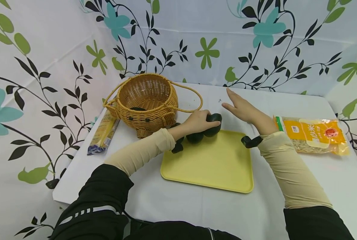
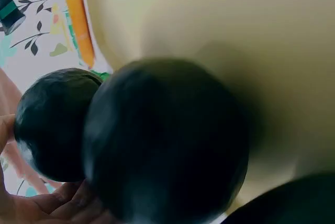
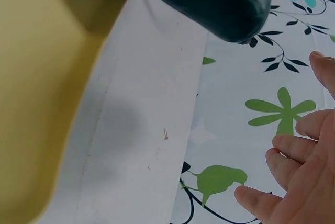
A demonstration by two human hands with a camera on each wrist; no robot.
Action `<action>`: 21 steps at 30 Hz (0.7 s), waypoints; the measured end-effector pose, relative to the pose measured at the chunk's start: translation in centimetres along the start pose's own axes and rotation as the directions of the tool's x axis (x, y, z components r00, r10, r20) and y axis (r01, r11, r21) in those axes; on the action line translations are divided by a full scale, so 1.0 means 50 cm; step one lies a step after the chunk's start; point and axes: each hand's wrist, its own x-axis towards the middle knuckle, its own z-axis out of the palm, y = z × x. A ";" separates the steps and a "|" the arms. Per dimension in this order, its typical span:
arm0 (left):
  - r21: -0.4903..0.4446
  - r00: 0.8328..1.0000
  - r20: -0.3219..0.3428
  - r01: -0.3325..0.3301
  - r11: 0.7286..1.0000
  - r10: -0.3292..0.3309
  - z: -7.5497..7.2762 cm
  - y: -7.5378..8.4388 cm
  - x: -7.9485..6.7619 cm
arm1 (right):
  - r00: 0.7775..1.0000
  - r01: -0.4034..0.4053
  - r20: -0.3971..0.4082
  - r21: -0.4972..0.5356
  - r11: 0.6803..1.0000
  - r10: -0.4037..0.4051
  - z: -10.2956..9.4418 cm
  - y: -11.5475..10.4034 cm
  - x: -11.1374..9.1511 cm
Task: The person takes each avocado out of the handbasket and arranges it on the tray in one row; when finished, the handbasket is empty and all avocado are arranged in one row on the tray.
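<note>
My left hand (image 1: pixel 197 121) grips a dark green avocado (image 1: pixel 215 120) over the back edge of the yellow tray (image 1: pixel 208 163). In the left wrist view, fingers curve around the far side of this avocado (image 2: pixel 55 124), and a second, larger-looking avocado (image 2: pixel 162 140) is close in front. That second avocado (image 1: pixel 194 137) sits at the tray's back left, partly behind my left wrist. To the right of the held one, my right hand (image 1: pixel 241 108) hovers with spread fingers and holds nothing. The right wrist view shows its fingers (image 3: pixel 293 148) apart from the avocado (image 3: pixel 220 1).
A wicker basket (image 1: pixel 154 115) with a looped handle stands behind my left forearm, a dark thing (image 1: pixel 138 109) inside it. Left of it lies a yellow packet (image 1: pixel 104 131). An orange bag of grain (image 1: pixel 313 135) lies at the right. Patterned cloth (image 1: pixel 178 30) hangs behind the table.
</note>
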 end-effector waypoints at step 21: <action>0.089 0.981 0.152 0.105 0.991 -0.118 0.015 -0.027 0.017 | 1.000 -0.024 0.019 0.017 1.000 0.023 0.008 0.002 0.005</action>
